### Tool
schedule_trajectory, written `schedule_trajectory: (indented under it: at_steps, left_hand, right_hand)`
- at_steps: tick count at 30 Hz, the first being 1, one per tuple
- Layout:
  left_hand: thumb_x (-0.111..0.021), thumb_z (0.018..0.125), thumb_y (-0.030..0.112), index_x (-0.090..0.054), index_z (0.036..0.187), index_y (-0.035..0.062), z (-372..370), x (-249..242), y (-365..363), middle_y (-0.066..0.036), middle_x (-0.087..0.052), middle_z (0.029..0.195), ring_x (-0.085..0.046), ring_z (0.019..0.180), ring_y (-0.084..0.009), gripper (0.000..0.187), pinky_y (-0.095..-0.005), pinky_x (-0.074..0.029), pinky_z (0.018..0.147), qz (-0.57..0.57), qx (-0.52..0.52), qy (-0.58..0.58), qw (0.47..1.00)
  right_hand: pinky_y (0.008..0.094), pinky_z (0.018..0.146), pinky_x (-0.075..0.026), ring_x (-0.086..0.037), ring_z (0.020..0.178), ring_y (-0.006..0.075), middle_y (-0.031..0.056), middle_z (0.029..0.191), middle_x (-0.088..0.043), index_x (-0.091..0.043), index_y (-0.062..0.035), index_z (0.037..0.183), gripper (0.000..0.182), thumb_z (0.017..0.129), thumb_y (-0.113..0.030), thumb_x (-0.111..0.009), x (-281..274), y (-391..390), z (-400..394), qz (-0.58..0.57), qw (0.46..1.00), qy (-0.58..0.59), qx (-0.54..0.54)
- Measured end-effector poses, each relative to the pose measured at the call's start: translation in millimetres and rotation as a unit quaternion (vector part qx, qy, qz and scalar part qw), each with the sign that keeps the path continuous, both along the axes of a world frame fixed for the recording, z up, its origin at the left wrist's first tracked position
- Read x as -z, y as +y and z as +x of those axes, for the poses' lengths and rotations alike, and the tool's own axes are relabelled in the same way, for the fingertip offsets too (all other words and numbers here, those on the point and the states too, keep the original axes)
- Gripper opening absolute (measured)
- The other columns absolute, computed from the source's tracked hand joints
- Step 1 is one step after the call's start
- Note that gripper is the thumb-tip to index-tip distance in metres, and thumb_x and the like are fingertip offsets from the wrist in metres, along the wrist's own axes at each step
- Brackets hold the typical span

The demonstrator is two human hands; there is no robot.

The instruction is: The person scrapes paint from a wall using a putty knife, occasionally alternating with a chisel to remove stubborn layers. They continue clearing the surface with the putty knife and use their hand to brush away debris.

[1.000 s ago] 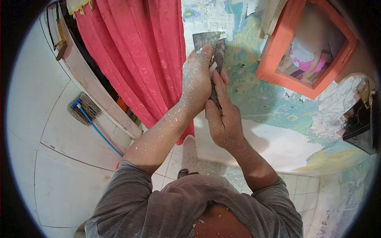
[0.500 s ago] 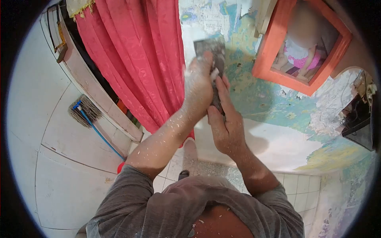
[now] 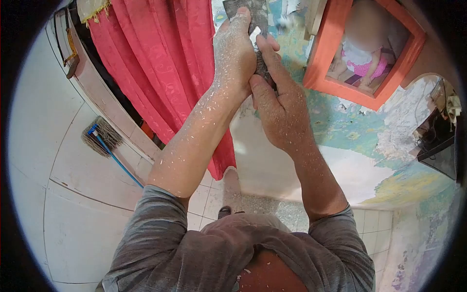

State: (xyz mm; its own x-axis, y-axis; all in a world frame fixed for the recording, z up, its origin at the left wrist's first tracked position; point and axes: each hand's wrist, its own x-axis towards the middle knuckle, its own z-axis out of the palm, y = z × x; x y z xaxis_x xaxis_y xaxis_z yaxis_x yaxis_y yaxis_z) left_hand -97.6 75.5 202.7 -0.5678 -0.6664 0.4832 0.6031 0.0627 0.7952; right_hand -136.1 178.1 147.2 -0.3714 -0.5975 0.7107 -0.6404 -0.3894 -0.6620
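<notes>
A wide, dark-bladed scraper (image 3: 259, 18) is pressed near the wall at the top of the view, between the curtain and the picture frame. My left hand (image 3: 236, 56) grips it close to the blade, the thumb lying along the metal. Lower down, my right hand (image 3: 282, 107) is closed around the handle, which my fingers partly hide. White flakes and dust cover both hands and forearms. Behind them the wall (image 3: 340, 129) has peeling green, blue and yellow paint, with a bare whitish area beneath.
A red curtain (image 3: 155, 63) hangs to the left. An orange picture frame (image 3: 316, 65) is on the wall at upper right, above a dark box with wires (image 3: 440, 158). A mop with a blue handle (image 3: 114, 158) leans at the left. Pale tiles (image 3: 372, 226) cover the floor.
Both hands have moved upward and slightly left with the scraper, so its blade now reaches the top edge of the view. The grip looks the same.
</notes>
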Motion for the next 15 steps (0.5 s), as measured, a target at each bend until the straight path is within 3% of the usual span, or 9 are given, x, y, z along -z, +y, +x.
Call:
schedule_trajectory:
  at_steps: [1,2,6,8,10,11,13,15]
  left_hand:
    - [-0.043,0.100,0.046,-0.056,0.090,0.0059,1,-3,0,-0.006,-0.058,0.068,-0.055,0.055,-0.0168,0.044,-0.0310,-0.046,0.049,-0.012,0.006,0.006,1.000]
    - [-0.042,0.100,0.046,-0.055,0.091,0.0061,-5,8,-3,-0.006,-0.058,0.068,-0.057,0.057,-0.0173,0.043,-0.0305,-0.047,0.051,0.037,-0.021,0.012,0.999]
    - [-0.043,0.101,0.046,-0.055,0.095,0.0060,13,65,11,-0.006,-0.059,0.069,-0.059,0.059,-0.0174,0.042,-0.0305,-0.048,0.053,-0.005,-0.019,-0.053,0.998]
    - [-0.044,0.101,0.047,-0.055,0.094,0.0051,13,79,25,-0.007,-0.059,0.068,-0.059,0.058,-0.0174,0.044,-0.0295,-0.048,0.052,0.092,0.021,-0.119,0.988]
    - [-0.044,0.101,0.048,-0.055,0.093,0.0049,5,77,34,-0.007,-0.058,0.067,-0.058,0.056,-0.0175,0.045,-0.0295,-0.047,0.051,0.075,-0.016,-0.118,0.990]
    - [-0.044,0.101,0.048,-0.055,0.092,0.0046,3,76,36,-0.007,-0.058,0.066,-0.057,0.054,-0.0175,0.046,-0.0295,-0.047,0.049,0.059,-0.050,-0.120,0.990]
    - [-0.043,0.101,0.048,-0.056,0.095,0.0041,-4,62,23,-0.007,-0.058,0.067,-0.057,0.054,-0.0170,0.045,-0.0294,-0.047,0.049,0.044,-0.038,-0.088,0.994]
    - [-0.043,0.102,0.046,-0.057,0.101,0.0031,-12,40,10,-0.007,-0.058,0.068,-0.057,0.055,-0.0158,0.046,-0.0294,-0.048,0.049,0.008,-0.018,-0.019,1.000]
  right_hand:
    - [0.0244,0.067,-0.047,-0.052,0.072,0.0091,0.0120,0.152,-0.040,-0.035,-0.0064,0.152,0.056,0.097,-0.005,-0.049,-2,0,1,-0.014,1.000,0.018,0.005]
    - [0.0244,0.067,-0.047,-0.052,0.072,0.0091,0.0120,0.152,-0.040,-0.035,-0.0064,0.152,0.056,0.097,-0.005,-0.049,4,3,2,-0.016,1.000,0.018,0.006]
    - [0.0211,0.061,-0.044,-0.050,0.071,0.0051,0.0098,0.155,-0.036,-0.035,-0.0035,0.151,0.056,0.097,-0.002,-0.046,66,22,17,0.029,0.997,-0.068,-0.033]
    - [0.0204,0.060,-0.043,-0.049,0.072,0.0044,0.0096,0.156,-0.034,-0.035,-0.0024,0.151,0.055,0.097,-0.001,-0.046,87,32,20,0.042,0.993,-0.102,-0.035]
    - [0.0393,0.116,-0.026,-0.031,0.146,0.0364,0.0289,0.151,-0.036,-0.034,0.0014,0.149,0.055,0.097,-0.008,-0.049,95,37,18,0.010,0.992,-0.118,-0.039]
    - [0.0393,0.116,-0.026,-0.031,0.146,0.0364,0.0289,0.151,-0.036,-0.034,0.0014,0.149,0.055,0.097,-0.008,-0.049,92,34,11,0.010,0.992,-0.117,-0.039]
    - [0.0207,0.064,-0.044,-0.050,0.075,0.0060,0.0117,0.156,-0.034,-0.031,-0.0020,0.153,0.057,0.097,0.000,-0.045,74,23,-6,0.034,0.999,-0.005,0.026]
    - [0.0211,0.065,-0.045,-0.050,0.076,0.0065,0.0119,0.156,-0.034,-0.030,-0.0020,0.153,0.058,0.097,0.000,-0.044,41,15,-9,0.022,0.999,-0.032,-0.016]
